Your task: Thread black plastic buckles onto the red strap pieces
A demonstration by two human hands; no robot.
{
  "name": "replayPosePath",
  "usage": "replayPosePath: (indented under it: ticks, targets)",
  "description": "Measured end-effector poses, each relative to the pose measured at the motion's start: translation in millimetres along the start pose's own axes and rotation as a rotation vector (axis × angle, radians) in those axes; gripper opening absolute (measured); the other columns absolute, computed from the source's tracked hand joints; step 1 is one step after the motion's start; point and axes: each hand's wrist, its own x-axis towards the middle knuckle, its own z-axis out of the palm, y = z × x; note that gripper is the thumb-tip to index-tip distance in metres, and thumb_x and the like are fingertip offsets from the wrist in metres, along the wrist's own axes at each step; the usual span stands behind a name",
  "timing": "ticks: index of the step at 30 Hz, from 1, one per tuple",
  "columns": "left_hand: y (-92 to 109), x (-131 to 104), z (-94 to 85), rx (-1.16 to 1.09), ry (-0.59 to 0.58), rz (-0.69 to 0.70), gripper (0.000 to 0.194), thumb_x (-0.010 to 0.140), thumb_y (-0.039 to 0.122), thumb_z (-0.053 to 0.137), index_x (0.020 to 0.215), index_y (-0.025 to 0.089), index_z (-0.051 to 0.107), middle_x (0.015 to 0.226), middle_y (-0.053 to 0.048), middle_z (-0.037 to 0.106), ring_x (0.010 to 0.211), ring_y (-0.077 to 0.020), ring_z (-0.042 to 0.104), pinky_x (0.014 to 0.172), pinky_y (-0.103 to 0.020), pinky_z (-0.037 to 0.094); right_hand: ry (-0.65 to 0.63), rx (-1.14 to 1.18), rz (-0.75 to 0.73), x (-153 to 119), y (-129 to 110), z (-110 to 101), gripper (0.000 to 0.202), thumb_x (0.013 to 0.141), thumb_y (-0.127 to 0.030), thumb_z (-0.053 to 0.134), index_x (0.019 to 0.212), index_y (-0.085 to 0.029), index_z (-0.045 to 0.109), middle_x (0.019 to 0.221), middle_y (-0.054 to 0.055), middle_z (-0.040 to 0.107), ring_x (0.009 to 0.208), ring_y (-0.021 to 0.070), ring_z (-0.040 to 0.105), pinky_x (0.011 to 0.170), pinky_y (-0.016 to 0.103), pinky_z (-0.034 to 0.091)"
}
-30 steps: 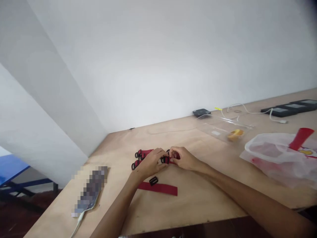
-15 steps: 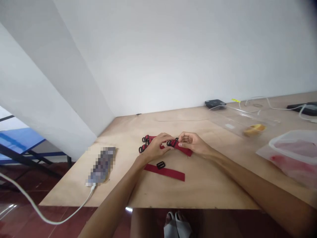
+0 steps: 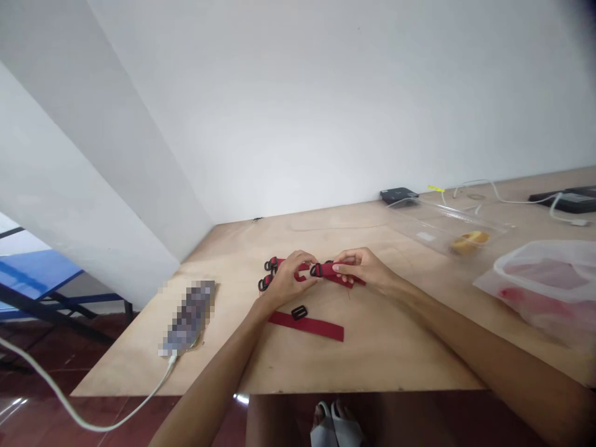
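A short red webbing strap (image 3: 328,270) with black hardware lies between my two hands. At its left end, my left hand (image 3: 292,278) curls its thumb and forefinger around the black ring (image 3: 316,270). My right hand (image 3: 365,268) pinches the webbing just right of that ring, thumb on top. A red tail hangs below the right fingers, with a loose red thread. Partly hidden behind my left hand are more red straps with black buckles (image 3: 266,283). Closer to me are a flat red strip (image 3: 321,327) and a loose black slide buckle (image 3: 299,312) touching its upper edge.
A phone-like blurred object (image 3: 189,316) with a white cable (image 3: 60,394) lies at the left. On the right are a clear plastic bag (image 3: 431,226), a yellow roll (image 3: 470,242), a white bag with red contents (image 3: 544,285) and black devices (image 3: 399,196) near the wall.
My right fingers have shifted on the strap, and its webbing now lies folded over toward the right. The ring stays at my left fingertips. The view has moved slightly.
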Motion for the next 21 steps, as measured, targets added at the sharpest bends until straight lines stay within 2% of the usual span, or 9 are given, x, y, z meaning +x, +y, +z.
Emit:
replayPosePath:
  ticks: [5,8,11,14,18,21]
  targets:
    - [5.5,-0.3,6.0,-0.016,-0.018,0.045,0.025,0.086,0.027,0.072,0.109,0.019,0.068,0.105,-0.010,0.067,0.100,-0.0228,0.062,0.089,-0.037,0.051,0.022,-0.038,-0.078,0.8,7.3,14.3,0.037,0.072,-0.048,0.080,0.085,-0.015,0.071,0.066,0.002,0.065,0.053,0.0120,0.055,0.049,0.025,0.043]
    - [8.3,-0.4,9.4,0.001,0.025,0.058,0.020,0.086,0.029,0.071,0.104,0.019,0.069,0.104,-0.010,0.067,0.100,-0.0231,0.061,0.089,-0.038,0.050,0.083,-0.042,-0.170,-0.1,4.3,20.3,0.035,0.069,-0.044,0.083,0.088,-0.018,0.069,0.079,0.003,0.069,0.069,0.0151,0.063,0.063,0.027,0.049]
    - [11.9,-0.3,12.9,-0.005,0.026,0.071,0.016,0.087,0.029,0.070,0.100,0.020,0.069,0.105,-0.010,0.066,0.103,-0.0236,0.059,0.091,-0.039,0.049,0.023,0.010,-0.164,-1.6,-0.8,22.7,0.040,0.065,-0.039,0.086,0.095,-0.019,0.069,0.093,0.005,0.072,0.085,0.0190,0.066,0.074,0.029,0.051]
    - [17.1,0.2,12.9,-0.036,0.003,0.058,0.013,0.086,0.024,0.069,0.097,0.020,0.066,0.102,-0.009,0.063,0.101,-0.0228,0.058,0.089,-0.037,0.048,-0.062,0.062,-0.078,-1.8,-3.6,20.8,0.035,0.068,-0.037,0.086,0.094,-0.018,0.071,0.087,0.004,0.071,0.077,0.0165,0.064,0.068,0.027,0.049]
    - [23.3,-0.1,4.6,-0.102,-0.001,0.017,0.017,0.080,0.010,0.061,0.092,0.019,0.053,0.103,-0.008,0.058,0.096,-0.0203,0.056,0.087,-0.034,0.047,-0.040,0.165,-0.024,0.3,-5.6,10.1,0.033,0.068,-0.036,0.086,0.091,-0.017,0.071,0.074,0.001,0.068,0.064,0.0132,0.060,0.059,0.025,0.045]
    - [24.9,-0.7,-0.6,-0.129,0.012,-0.010,0.016,0.080,0.008,0.056,0.085,0.020,0.045,0.100,-0.006,0.057,0.092,-0.0184,0.055,0.085,-0.033,0.046,0.008,0.186,-0.023,1.3,-7.6,-0.5,0.037,0.066,-0.036,0.088,0.092,-0.017,0.070,0.072,0.001,0.068,0.062,0.0125,0.059,0.056,0.024,0.044]
